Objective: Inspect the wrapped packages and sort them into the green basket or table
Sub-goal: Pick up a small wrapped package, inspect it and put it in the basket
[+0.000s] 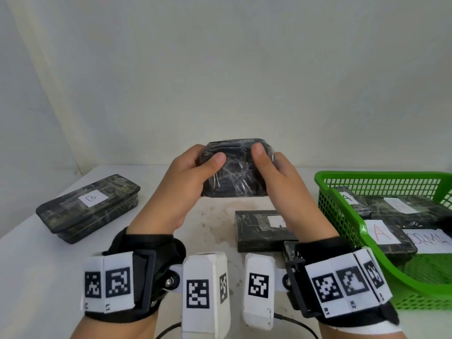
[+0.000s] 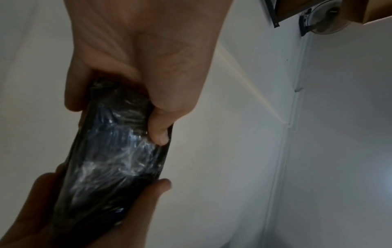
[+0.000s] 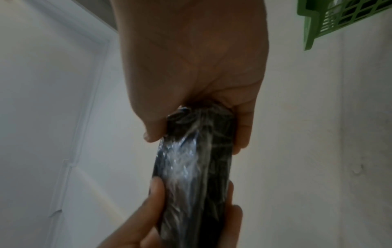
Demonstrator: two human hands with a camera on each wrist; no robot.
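A white table (image 1: 29,265) runs across the scene against a plain pale wall. On its right side sits a green basket (image 1: 342,216) holding several dark wrapped packages, some with white labels marked A. On the left of the table lies a long wrapped package with a B label (image 1: 88,206). Near the middle, close to the basket, lies a flat package (image 1: 259,231) whose label is partly hidden behind the right wrist.

Above the table's middle, both hands hold up one dark package (image 1: 234,172) wrapped in shiny clear film. The left hand (image 1: 186,187) grips its left end and the right hand (image 1: 283,187) grips its right end, with the thumbs pressed on the face turned toward the person and the fingers curled behind.

This looks like the inspection step: no label shows on the visible face, so the next move probably calls for turning the package over to find its mark, then carrying it right to the basket or setting it down on the table.

The head view alone shows the basket contents and the other packages. The left wrist view looks along the package's narrow edge, showing the glossy, wrinkled film and fingers clamped on both ends. The right wrist view shows the same edge from the other end, with a corner of the basket above.
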